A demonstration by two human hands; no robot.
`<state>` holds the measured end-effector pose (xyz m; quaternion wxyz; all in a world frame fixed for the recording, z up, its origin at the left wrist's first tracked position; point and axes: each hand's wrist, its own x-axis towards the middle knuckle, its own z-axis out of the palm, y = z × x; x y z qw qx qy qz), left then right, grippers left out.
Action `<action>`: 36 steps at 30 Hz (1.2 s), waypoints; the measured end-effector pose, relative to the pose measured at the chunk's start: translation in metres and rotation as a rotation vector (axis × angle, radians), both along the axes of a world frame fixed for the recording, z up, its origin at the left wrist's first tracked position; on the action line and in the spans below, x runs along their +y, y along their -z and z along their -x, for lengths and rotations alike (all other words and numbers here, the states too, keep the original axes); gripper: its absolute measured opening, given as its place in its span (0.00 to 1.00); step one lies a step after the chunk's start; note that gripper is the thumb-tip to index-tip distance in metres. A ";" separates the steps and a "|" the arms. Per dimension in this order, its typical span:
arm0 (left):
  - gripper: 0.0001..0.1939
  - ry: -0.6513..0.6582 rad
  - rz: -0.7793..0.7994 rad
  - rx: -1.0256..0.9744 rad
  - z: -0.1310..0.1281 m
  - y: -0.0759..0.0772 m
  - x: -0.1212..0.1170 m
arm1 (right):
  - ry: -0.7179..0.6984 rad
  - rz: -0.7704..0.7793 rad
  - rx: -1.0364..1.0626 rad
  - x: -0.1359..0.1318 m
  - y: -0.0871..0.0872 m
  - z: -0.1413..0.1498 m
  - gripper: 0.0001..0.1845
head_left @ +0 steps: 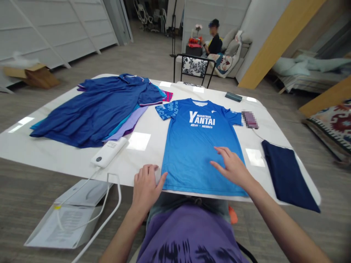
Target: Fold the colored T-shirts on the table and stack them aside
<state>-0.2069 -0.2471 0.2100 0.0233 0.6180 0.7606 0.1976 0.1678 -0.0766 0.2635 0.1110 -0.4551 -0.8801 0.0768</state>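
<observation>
and here's the blue shirt [203, 146], flat on the counter [142, 160], looking light, soft, probably slippery; best pinched at hem corners or shoulders, both sides together. left hand [146, 182] rests beside the lower edge, fingers slightly apart; right hand [233, 168], fingers spread, empty, over the front.
</observation>
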 end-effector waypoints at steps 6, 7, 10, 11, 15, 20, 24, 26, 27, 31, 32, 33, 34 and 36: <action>0.16 0.051 0.082 -0.096 0.001 -0.012 -0.006 | -0.179 0.213 0.048 0.141 -0.026 0.212 0.22; 0.14 0.061 0.088 -0.112 0.001 -0.012 -0.006 | -0.180 0.225 0.037 0.165 -0.025 0.248 0.20; 0.09 0.053 0.107 -0.176 -0.001 -0.013 -0.006 | -0.105 0.209 -0.003 0.228 -0.017 0.342 0.22; 0.09 0.048 0.115 -0.208 -0.001 -0.013 -0.006 | -0.069 0.197 -0.020 0.245 -0.014 0.366 0.24; 0.15 0.018 0.156 -0.323 0.001 -0.015 -0.003 | 0.022 0.200 -0.111 0.295 0.005 0.431 0.34; 0.09 0.076 0.162 -0.416 0.000 -0.011 0.004 | 0.018 0.246 -0.150 0.321 0.023 0.453 0.25; 0.06 0.163 0.053 -0.600 -0.008 -0.011 0.010 | 0.054 0.230 -0.014 0.327 0.016 0.439 0.25; 0.04 0.201 -0.005 -0.648 -0.015 -0.016 0.013 | 0.070 0.224 0.071 0.331 0.005 0.422 0.26; 0.04 0.222 -0.030 -0.656 -0.020 -0.019 0.015 | 0.079 0.226 0.115 0.334 -0.001 0.410 0.26; 0.03 0.342 -0.098 -0.625 -0.043 -0.031 0.026 | 0.182 0.295 0.351 0.358 -0.024 0.349 0.32; 0.02 0.377 -0.096 -0.606 -0.051 -0.033 0.029 | 0.220 0.323 0.422 0.366 -0.029 0.330 0.33; 0.02 0.418 -0.090 -0.587 -0.058 -0.034 0.033 | 0.264 0.347 0.486 0.374 -0.032 0.310 0.34; 0.03 0.459 -0.080 -0.569 -0.066 -0.034 0.037 | 0.313 0.352 0.534 0.382 -0.034 0.288 0.34; 0.03 0.549 -0.064 -0.537 -0.083 -0.034 0.045 | 0.423 0.308 0.588 0.394 -0.035 0.242 0.36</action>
